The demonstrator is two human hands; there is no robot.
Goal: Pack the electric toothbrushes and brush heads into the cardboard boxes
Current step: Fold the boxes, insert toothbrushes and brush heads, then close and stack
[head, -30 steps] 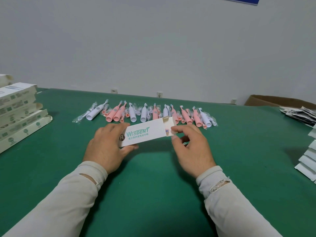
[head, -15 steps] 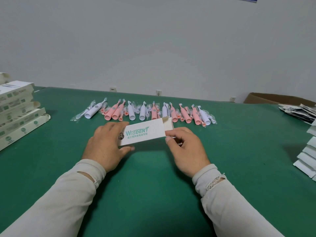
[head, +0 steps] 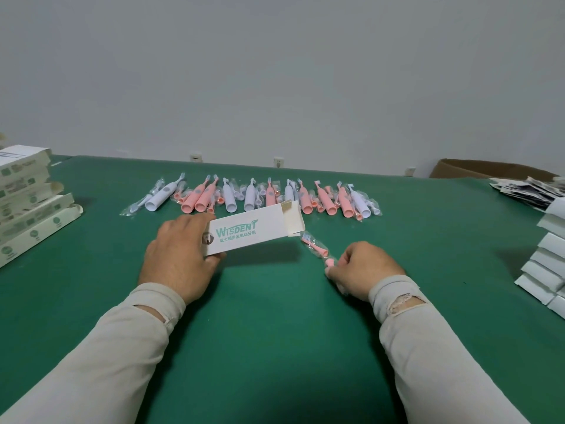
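Observation:
My left hand (head: 179,249) grips the left end of a white cardboard box (head: 247,232) printed with green letters, held a little above the green table (head: 275,332). The box's right end flap is open. My right hand (head: 360,270) pinches a pink brush head in a clear wrapper (head: 315,247), which points up and left toward the open end of the box, its tip just outside it. A row of several pink and white electric toothbrushes with wrapped brush heads (head: 253,197) lies on the table beyond the box.
A stack of white boxes (head: 27,197) stands at the left edge. Another stack of white boxes (head: 547,261) sits at the right, with a pile of dark leaflets (head: 526,188) behind it. A brown carton (head: 489,169) stands at the far right by the wall.
My right hand has left the box's open end and moved right and toward me, now holding a wrapped pink brush head. The box's flap stands open. My left hand stays on the box.

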